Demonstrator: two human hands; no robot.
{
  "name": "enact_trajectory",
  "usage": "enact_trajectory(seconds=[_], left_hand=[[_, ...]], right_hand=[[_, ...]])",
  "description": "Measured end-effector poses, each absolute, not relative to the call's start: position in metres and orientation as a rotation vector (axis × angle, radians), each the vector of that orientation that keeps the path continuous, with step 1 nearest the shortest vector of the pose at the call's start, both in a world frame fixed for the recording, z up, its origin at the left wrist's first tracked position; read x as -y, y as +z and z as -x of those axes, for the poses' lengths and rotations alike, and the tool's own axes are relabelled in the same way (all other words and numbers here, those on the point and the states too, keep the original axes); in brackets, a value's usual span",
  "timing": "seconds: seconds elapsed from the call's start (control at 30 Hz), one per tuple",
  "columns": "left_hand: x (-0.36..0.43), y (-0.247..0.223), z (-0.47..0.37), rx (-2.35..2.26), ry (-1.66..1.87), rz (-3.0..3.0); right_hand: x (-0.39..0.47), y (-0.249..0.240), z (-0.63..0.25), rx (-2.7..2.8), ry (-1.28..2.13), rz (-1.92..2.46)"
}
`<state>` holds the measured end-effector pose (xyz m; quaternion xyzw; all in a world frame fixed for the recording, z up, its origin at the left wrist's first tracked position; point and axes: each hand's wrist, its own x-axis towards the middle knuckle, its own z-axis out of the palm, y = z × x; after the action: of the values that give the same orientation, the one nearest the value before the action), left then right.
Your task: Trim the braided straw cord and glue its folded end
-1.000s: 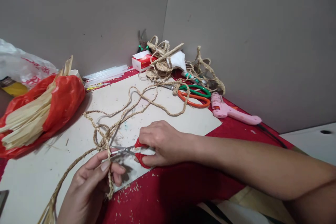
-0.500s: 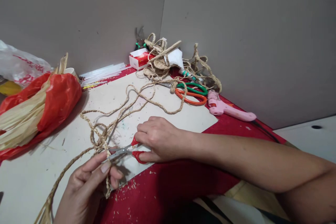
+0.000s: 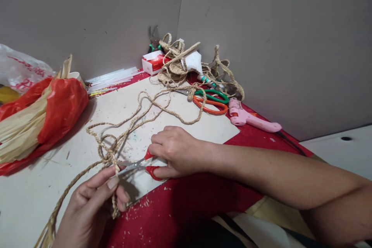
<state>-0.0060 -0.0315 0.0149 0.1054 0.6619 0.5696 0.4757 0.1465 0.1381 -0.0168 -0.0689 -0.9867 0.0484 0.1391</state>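
Observation:
My left hand (image 3: pixel 90 201) pinches a braided straw cord (image 3: pixel 114 201) between thumb and fingers, its short end hanging below them. My right hand (image 3: pixel 174 153) has its fingers in the red handles of small scissors (image 3: pixel 136 165). The blades are parted and lie at the cord, just above my left fingertips. A knotted part of the cord (image 3: pixel 109 153) rests above on the white board (image 3: pixel 72 124), with long loops running back and a thicker strand curving down to the left.
A red bag (image 3: pixel 65 104) of straw lies left, beside clear sticks (image 3: pixel 116 77). At the back are a red box (image 3: pixel 154 64), pruners (image 3: pixel 154 38) and tangled braids (image 3: pixel 177 66). Green-handled (image 3: pixel 215 95) and orange-handled scissors (image 3: pixel 210 107) lie near a pink glue gun (image 3: pixel 252 118).
My left hand and the cord end have shifted slightly left. The scissors' blades are a little farther apart, and the whole view has moved slightly.

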Motion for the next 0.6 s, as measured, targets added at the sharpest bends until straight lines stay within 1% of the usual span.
enact_trajectory(seconds=[0.2, 0.43, 0.6], left_hand=[[0.0313, 0.0193, 0.0086, -1.583, 1.388, -0.223], [0.0335, 0.0176, 0.0129, -1.552, 1.368, -0.207], [0.033, 0.0182, 0.0118, -1.569, 1.365, -0.223]], right_hand=[[-0.1429, -0.0189, -0.1477, 2.827, 0.107, 0.2], [-0.1463, -0.0213, -0.1475, 2.805, 0.162, 0.204], [-0.1471, -0.0198, -0.1474, 2.803, 0.12, 0.16]])
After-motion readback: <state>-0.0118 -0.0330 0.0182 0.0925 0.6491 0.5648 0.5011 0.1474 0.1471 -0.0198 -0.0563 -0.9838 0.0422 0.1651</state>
